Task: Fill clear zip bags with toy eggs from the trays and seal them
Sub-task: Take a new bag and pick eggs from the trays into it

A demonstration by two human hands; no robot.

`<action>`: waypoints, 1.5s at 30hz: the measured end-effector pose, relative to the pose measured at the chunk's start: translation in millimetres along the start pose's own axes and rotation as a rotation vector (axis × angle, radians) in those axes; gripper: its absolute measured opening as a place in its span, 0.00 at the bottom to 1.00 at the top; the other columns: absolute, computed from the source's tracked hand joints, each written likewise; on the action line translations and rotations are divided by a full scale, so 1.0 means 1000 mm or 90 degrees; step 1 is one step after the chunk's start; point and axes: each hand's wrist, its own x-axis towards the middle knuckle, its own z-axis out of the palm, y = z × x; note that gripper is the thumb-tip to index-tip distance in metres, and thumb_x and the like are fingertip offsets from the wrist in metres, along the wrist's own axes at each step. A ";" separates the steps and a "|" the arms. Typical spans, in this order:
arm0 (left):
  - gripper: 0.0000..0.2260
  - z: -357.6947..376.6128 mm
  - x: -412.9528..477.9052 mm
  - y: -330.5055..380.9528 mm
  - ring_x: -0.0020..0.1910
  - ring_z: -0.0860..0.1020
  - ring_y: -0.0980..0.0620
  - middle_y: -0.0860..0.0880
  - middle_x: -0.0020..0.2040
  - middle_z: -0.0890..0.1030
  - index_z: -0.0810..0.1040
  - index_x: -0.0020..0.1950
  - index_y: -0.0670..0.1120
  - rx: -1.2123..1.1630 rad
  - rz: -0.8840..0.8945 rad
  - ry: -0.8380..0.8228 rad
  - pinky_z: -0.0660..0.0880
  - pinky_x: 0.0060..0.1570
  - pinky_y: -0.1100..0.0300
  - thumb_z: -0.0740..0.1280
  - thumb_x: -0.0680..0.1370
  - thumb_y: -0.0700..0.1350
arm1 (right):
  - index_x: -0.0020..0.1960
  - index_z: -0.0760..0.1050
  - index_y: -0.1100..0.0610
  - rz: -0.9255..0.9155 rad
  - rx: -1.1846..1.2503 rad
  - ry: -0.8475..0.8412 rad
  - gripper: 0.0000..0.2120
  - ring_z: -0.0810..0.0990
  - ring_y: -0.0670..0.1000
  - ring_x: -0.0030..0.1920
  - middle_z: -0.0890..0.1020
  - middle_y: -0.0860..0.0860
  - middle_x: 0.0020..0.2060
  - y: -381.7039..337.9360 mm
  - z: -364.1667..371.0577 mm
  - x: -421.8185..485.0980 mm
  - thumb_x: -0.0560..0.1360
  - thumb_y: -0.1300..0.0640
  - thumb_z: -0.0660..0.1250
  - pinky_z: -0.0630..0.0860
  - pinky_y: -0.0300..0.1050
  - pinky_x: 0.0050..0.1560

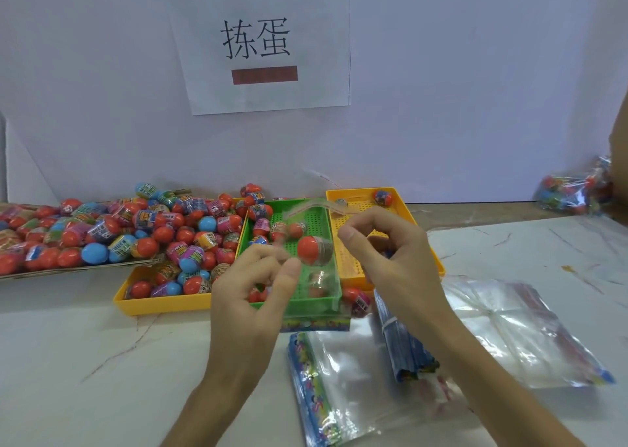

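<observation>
Both hands hold a clear zip bag [323, 297] upright over the green tray [307, 215]. My left hand [251, 283] pinches its left edge. My right hand [387, 253] pinches its upper right edge near the curled opening. Through the film I see a red-topped toy egg [311, 248] and a fainter egg [317, 283] below it; they seem to be inside the bag. The green tray holds a few more eggs. To its left, a yellow tray [163, 302] is heaped with red, blue and pink eggs. The yellow tray [360, 266] at right holds one egg [383, 197].
A flat tray [68, 270] of many eggs lies at far left. Stacks of empty clear bags [360, 372] with printed edges lie near me, and more bags [509, 324] to the right. A filled bag [574, 188] rests at far right by the wall.
</observation>
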 end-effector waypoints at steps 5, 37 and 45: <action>0.13 -0.002 0.002 -0.002 0.40 0.83 0.45 0.44 0.41 0.83 0.71 0.42 0.44 -0.152 -0.121 0.028 0.81 0.44 0.54 0.71 0.77 0.50 | 0.40 0.77 0.48 0.007 0.008 0.010 0.07 0.68 0.45 0.28 0.75 0.41 0.31 -0.005 -0.001 0.001 0.75 0.48 0.70 0.67 0.38 0.29; 0.08 -0.001 0.006 -0.001 0.48 0.87 0.43 0.46 0.52 0.87 0.73 0.49 0.43 -0.270 -0.220 -0.048 0.83 0.44 0.57 0.65 0.78 0.47 | 0.52 0.71 0.51 -0.094 0.102 0.147 0.15 0.83 0.53 0.50 0.79 0.47 0.47 -0.007 -0.016 0.008 0.72 0.62 0.74 0.79 0.42 0.50; 0.08 0.003 0.001 0.009 0.47 0.87 0.44 0.47 0.51 0.88 0.73 0.51 0.42 -0.242 -0.173 -0.093 0.83 0.43 0.57 0.65 0.79 0.46 | 0.50 0.76 0.53 -0.270 0.005 0.138 0.12 0.83 0.58 0.51 0.82 0.52 0.48 -0.023 -0.008 -0.003 0.72 0.58 0.78 0.79 0.60 0.52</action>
